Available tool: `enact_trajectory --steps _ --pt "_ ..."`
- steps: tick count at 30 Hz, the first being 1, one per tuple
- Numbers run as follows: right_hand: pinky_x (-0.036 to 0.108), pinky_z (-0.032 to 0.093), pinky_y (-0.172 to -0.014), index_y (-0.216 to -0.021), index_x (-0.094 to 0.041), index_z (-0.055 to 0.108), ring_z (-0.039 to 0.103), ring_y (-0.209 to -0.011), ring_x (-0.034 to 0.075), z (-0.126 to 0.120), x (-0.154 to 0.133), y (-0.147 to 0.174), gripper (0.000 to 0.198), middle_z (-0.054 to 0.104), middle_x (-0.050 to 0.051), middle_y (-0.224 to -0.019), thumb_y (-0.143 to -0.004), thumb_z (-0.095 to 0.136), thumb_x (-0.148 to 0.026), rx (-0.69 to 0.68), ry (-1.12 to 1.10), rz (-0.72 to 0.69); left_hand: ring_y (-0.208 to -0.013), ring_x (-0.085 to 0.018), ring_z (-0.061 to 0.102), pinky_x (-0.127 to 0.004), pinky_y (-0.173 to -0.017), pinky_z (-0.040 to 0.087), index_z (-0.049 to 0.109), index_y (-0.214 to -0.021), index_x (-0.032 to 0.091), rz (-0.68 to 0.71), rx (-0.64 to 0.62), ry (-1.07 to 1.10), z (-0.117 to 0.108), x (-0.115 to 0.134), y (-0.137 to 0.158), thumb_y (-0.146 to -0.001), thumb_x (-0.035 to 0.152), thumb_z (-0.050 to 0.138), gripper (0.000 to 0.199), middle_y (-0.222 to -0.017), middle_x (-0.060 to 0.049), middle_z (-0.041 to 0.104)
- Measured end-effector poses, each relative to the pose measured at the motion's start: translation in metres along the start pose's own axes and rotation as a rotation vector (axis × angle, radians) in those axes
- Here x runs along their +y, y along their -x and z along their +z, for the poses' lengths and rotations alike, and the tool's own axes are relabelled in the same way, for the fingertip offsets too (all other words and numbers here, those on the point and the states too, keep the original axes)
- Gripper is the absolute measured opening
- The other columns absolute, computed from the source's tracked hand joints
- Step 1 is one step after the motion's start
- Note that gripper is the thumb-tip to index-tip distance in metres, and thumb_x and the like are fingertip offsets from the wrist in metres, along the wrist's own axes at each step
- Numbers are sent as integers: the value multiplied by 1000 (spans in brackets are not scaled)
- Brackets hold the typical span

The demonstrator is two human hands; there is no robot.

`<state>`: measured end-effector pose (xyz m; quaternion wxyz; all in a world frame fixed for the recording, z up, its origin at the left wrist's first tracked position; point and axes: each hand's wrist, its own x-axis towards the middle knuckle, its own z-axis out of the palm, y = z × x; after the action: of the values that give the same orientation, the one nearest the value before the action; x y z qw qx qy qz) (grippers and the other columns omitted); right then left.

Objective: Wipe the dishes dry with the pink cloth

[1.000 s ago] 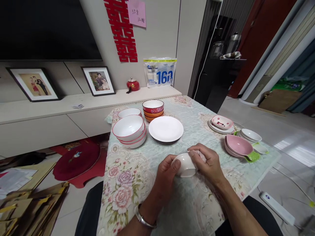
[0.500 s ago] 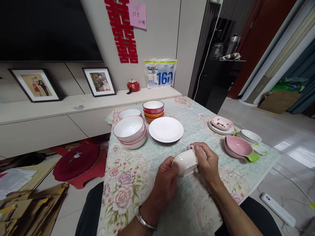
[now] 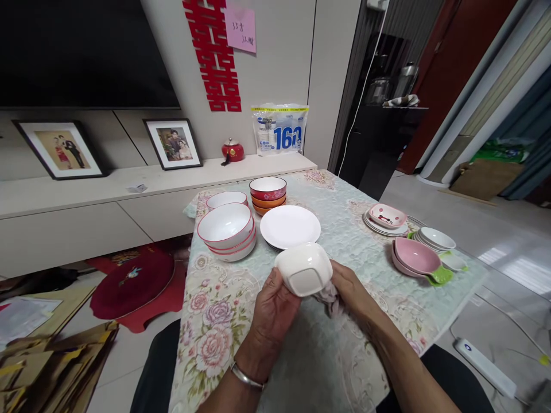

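Observation:
A small white bowl (image 3: pixel 305 265) is held up over the near part of the table, its squarish underside facing me. My left hand (image 3: pixel 278 304) grips its left side, thumb along the edge and fingers beneath. My right hand (image 3: pixel 346 287) is closed on a greyish-pink cloth (image 3: pixel 330 298) at the bowl's right side; its fingertips are hidden behind the bowl. Just beyond stands a stack of white plates (image 3: pixel 290 226). Left of them are white bowls with red rims (image 3: pixel 227 226), and behind are red and orange bowls (image 3: pixel 267 195).
On the table's right side sit pink bowls (image 3: pixel 416 256), small white bowls (image 3: pixel 437 238) and a pink patterned dish (image 3: pixel 387 216) on plates. A floral tablecloth (image 3: pixel 224 344) covers the table. A low cabinet (image 3: pixel 172 183) runs behind; a red stool (image 3: pixel 133 287) stands at left.
The bowl has been raised and moved left, turning so its underside faces me. My left hand has risen with it, and my right hand has shifted behind its right side with the cloth.

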<state>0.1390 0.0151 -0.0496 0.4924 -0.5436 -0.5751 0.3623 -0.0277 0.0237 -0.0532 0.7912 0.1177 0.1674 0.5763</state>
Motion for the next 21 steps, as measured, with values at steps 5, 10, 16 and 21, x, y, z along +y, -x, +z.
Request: enact_trajectory --steps 5,10,16,21 --pt "39 46 -92 -106 -21 72 61 -104 26 -15 -8 0 36 70 8 -107 -93 51 -46 3 25 -32 -95 -23 69 -39 -95 51 75 -101 16 -18 -21 -129 2 -1 3 -79 35 76 29 -100 -8 77" --pt "33 47 -81 -106 -23 73 62 -88 21 -45 -45 12 34 69 5 -91 -96 52 -47 -214 110 -65 -84 -22 66 -33 -79 50 74 -94 13 -96 -128 -296 9 0 8 -75 39 79 33 -86 -9 74" --pt "27 44 -70 -96 -25 76 59 -79 18 -64 -83 20 20 70 1 -82 -91 63 -39 -396 360 -98 -61 -12 52 -23 -60 39 68 -69 15 -170 -219 -367 3 -4 11 -69 41 83 30 -63 0 63" --pt "23 32 -51 -82 -21 75 48 -57 11 -69 -93 24 18 61 -3 -65 -87 67 -37 -475 241 92 -65 -15 56 -26 -64 40 74 -78 15 -177 -306 -420 -2 -11 11 -72 42 81 29 -69 -4 68"
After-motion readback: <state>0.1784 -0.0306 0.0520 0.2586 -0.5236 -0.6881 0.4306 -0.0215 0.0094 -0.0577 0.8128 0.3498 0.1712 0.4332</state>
